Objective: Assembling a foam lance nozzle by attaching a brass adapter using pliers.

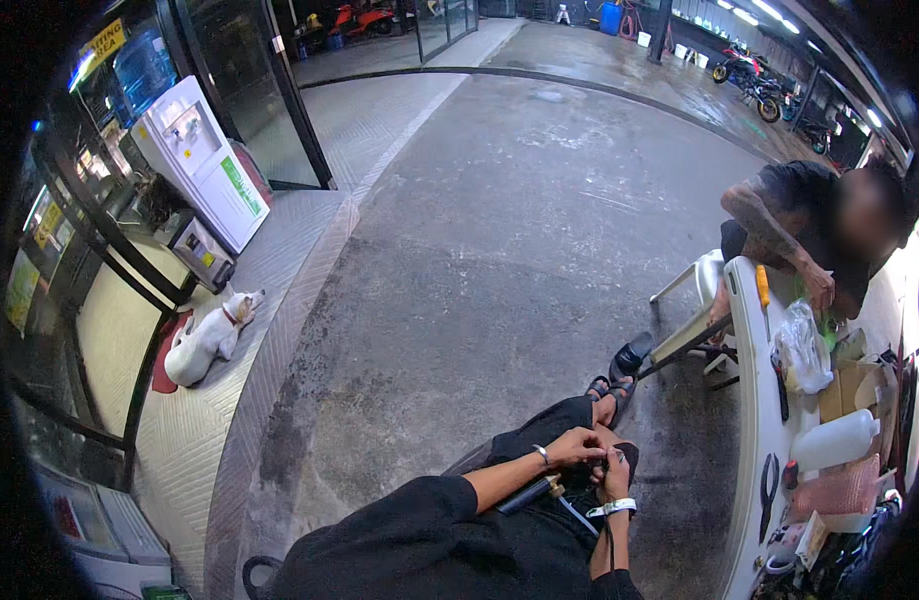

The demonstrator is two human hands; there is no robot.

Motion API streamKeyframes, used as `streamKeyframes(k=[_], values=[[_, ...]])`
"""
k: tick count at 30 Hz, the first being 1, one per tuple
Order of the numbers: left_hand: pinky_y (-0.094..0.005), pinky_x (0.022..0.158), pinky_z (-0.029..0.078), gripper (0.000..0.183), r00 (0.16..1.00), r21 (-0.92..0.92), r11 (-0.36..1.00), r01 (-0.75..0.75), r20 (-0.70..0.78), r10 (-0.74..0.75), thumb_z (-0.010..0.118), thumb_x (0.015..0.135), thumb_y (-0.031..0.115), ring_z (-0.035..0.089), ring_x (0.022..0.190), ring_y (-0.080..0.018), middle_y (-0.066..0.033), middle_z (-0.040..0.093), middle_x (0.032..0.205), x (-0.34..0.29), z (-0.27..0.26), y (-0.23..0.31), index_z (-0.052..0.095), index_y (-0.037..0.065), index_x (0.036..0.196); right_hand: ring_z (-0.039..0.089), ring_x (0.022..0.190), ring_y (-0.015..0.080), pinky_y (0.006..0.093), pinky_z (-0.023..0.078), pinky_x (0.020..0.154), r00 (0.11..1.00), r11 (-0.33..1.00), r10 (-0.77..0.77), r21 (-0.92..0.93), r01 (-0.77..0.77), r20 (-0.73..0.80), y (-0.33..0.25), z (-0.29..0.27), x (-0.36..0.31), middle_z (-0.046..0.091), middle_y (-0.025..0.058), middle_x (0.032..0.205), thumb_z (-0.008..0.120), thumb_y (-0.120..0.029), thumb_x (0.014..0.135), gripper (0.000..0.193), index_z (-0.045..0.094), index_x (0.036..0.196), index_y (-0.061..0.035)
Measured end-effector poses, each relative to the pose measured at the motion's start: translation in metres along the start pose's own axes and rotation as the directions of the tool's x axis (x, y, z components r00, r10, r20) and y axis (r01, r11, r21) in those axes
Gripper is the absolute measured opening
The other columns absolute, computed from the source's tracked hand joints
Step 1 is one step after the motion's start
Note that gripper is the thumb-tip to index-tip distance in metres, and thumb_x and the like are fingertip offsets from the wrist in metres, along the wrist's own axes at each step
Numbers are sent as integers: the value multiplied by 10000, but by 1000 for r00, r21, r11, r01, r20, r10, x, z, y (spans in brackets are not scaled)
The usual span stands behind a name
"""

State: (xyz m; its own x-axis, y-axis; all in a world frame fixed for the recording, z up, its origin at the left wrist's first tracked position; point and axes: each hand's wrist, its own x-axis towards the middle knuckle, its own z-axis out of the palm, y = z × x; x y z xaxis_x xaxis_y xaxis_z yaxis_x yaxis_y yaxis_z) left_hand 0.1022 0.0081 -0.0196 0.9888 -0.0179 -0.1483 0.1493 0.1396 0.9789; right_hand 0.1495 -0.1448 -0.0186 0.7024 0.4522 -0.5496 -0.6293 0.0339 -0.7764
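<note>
My left hand [578, 447], with a silver bracelet at its wrist, meets my right hand [615, 476] above my lap. A white band [612, 507] circles my right wrist. The fingers of both hands are closed in a pinch around something small and dark, too small to name. Just below them, a black cylinder [526, 495] with a brass-coloured end lies across my lap. Beside it is a thin pale strip [579, 518], partly hidden by dark cloth.
At my right stands a white table [750, 400] with scissors [769, 492], a yellow-handled screwdriver [763, 287], a plastic bag [804, 348] and a white bottle [836, 438]. Another person leans over its far end. A white dog [205, 345] lies left, near a water dispenser [202, 160].
</note>
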Motion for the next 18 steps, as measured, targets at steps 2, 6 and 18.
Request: streamKeyframes(k=[2, 6, 18], values=[[-257, 595, 460, 253, 1000, 75, 997, -18, 7, 17, 651, 787, 214, 567, 662, -117, -62, 623, 760, -2, 1, -2, 601, 2, 916, 392, 412, 93, 215, 323, 368, 1000, 1000, 22, -6, -22, 7, 0, 1, 0, 485, 2, 627, 485, -288, 894, 178, 492, 851, -115], [-304, 688, 468, 337, 982, 300, 939, -168, -35, 187, 661, 773, 274, 599, 753, -195, -127, 628, 836, -2, 7, -6, 589, 3, 960, 398, 429, 90, 217, 330, 378, 999, 999, 42, 5, -42, 13, -2, 4, -5, 473, -11, 638, 503, -280, 886, 165, 496, 865, -116], [-210, 561, 434, 238, 978, -137, 974, 180, -82, -192, 549, 879, 263, 528, 674, -64, 1, 586, 794, -9, -1, 11, 582, 36, 944, 414, 424, 83, 223, 316, 346, 993, 991, -114, 62, 115, -13, -1, 9, -15, 510, 21, 646, 560, -204, 864, 149, 453, 902, -108]])
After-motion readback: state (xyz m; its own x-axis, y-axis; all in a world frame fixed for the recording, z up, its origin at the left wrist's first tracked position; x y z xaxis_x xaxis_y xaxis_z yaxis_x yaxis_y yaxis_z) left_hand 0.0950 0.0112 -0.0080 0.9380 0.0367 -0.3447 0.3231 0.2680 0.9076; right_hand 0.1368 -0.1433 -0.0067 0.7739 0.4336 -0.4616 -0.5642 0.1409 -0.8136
